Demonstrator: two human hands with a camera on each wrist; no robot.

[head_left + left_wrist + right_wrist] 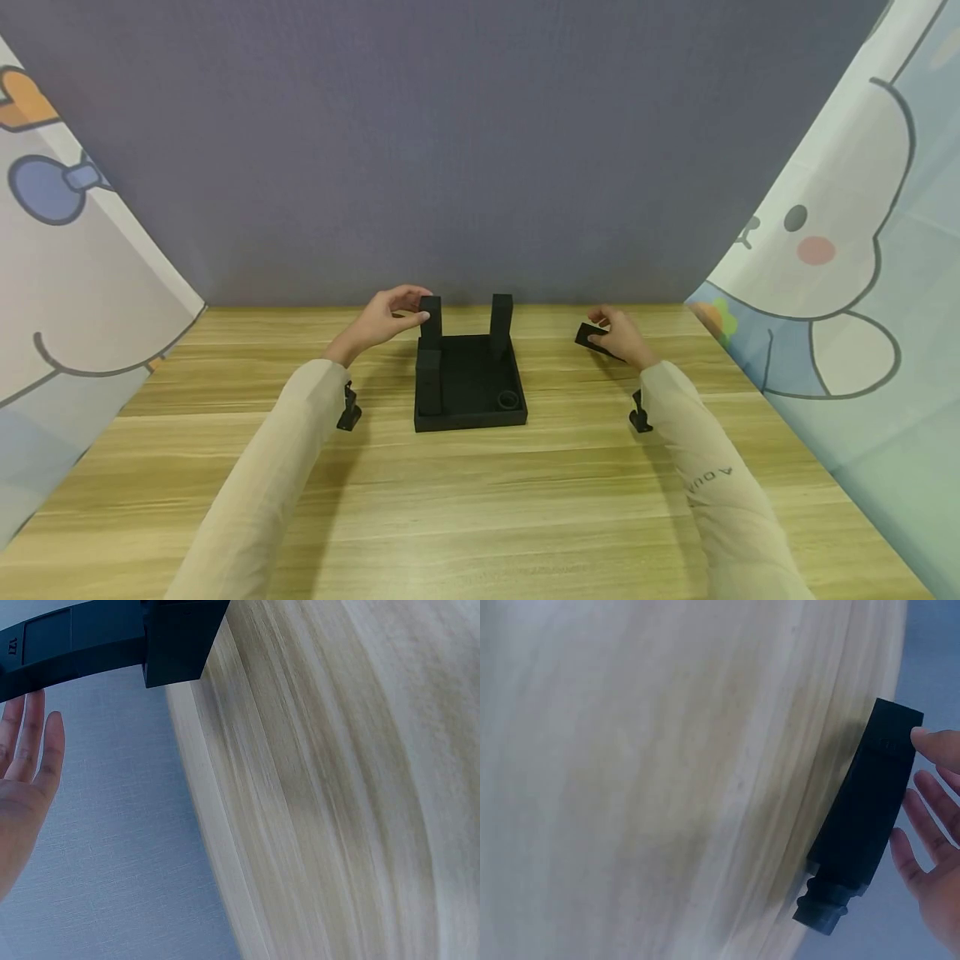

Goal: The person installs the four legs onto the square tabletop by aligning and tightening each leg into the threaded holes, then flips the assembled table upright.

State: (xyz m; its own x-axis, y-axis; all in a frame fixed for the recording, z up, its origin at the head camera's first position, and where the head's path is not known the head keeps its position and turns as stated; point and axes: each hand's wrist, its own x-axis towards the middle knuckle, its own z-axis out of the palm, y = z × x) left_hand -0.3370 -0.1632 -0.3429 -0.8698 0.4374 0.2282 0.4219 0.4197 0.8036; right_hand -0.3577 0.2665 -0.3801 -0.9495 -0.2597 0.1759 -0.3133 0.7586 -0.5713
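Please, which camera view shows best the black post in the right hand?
The right wrist view: the post appears large there, and its ridged end is clear. The head view shows it small, with the right hand covering part of it. The left wrist view does not show it.

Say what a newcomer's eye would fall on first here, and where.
Probably the black tray, centre of the head view, with posts standing at three corners. Next, the left hand holds the far-left post, while the right hand, off to the tray's right, holds a loose post. A cartoon figure stands out at far right.
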